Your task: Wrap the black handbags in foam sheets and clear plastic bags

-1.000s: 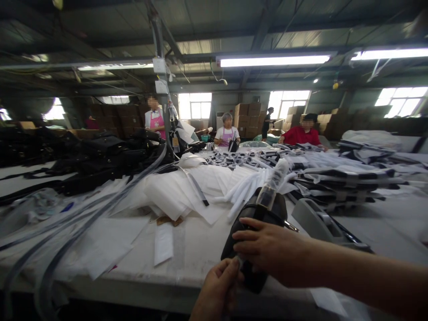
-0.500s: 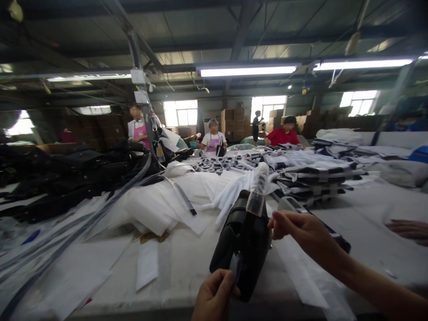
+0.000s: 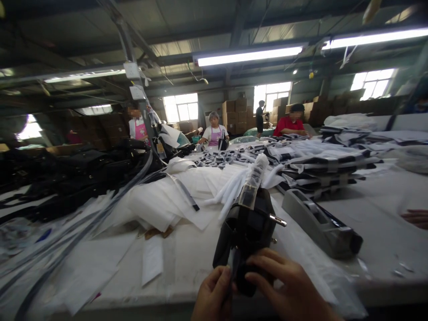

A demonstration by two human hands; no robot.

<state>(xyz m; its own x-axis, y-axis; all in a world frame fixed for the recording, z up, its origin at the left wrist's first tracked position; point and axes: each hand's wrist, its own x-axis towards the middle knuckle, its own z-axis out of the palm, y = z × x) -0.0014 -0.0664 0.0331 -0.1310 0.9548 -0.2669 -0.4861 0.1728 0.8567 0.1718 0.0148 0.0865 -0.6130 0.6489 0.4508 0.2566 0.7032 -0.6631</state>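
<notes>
A black bag [image 3: 257, 218] with metal fittings lies tilted on the table in front of me. Its upstanding handle [image 3: 249, 191] is wrapped in clear plastic and white padding. My left hand [image 3: 214, 292] pinches a thin dark strip at the bag's near left edge; the strip's lower end is hidden by the fingers. Curled over the near end of the bag is my right hand [image 3: 284, 285], its thumb and fingers closed on the black material. Just right of the bag stands a grey tape dispenser [image 3: 321, 227].
White foam sheets [image 3: 154, 200] spread left of the bag. Stacked black-and-white pieces [image 3: 331, 169] lie behind the dispenser, and black bags [image 3: 76, 174] are heaped at far left. Another person's hand [image 3: 416, 218] rests at the right edge. Several co-workers are across the table.
My right hand has come down from beside the handle to the bag's near end. My left hand keeps its pinch. The tape dispenser is now uncovered, and the view has shifted slightly.
</notes>
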